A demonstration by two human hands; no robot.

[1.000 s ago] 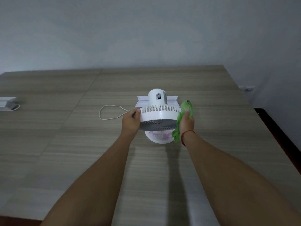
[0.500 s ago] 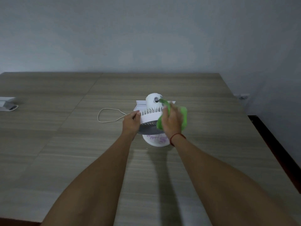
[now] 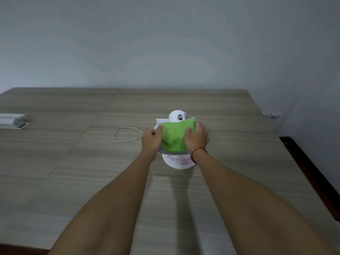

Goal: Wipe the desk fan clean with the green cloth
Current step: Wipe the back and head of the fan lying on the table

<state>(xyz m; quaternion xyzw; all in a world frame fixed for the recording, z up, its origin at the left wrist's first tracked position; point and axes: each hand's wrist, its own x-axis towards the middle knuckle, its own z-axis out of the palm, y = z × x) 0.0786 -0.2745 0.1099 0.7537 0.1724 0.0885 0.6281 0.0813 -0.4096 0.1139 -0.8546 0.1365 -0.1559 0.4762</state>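
My right hand [image 3: 196, 138] lies flat on the soft green cloth [image 3: 173, 138], fingers spread and pressing it down rather than pinching it, so this grip is loose and apart, palm doing the work. My left hand [image 3: 151, 139] curls at the left edge of the cloth, where the fan's rim lies beneath; whether its fingers close on the rim or only on the cloth's edge I cannot tell, since the cloth hides the join.

Under the cloth sits the small white plastic desk fan [image 3: 178, 115], tilted face-up near the middle of the pale wood-grain counter [image 3: 73, 172]. Only its rounded motor housing at the far side, a grey sliver of grille at the near edge and the round white base [image 3: 177, 162] (with faint purple marks on it) show.

I judge the fan light and hollow, its plastic smooth and a little slippery, its grille ribs thin enough to flex or snap under a heavy palm. So the rim is the place to hold it, not the ribs, and the base wants steadying because the head probably pivots. The cloth is limp and will bunch, so it needs a flat hand.

A thin white cord [image 3: 127, 134] loops just left of my left hand, easy to snag. A flat white box [image 3: 11, 120] lies well apart at the counter's left edge.
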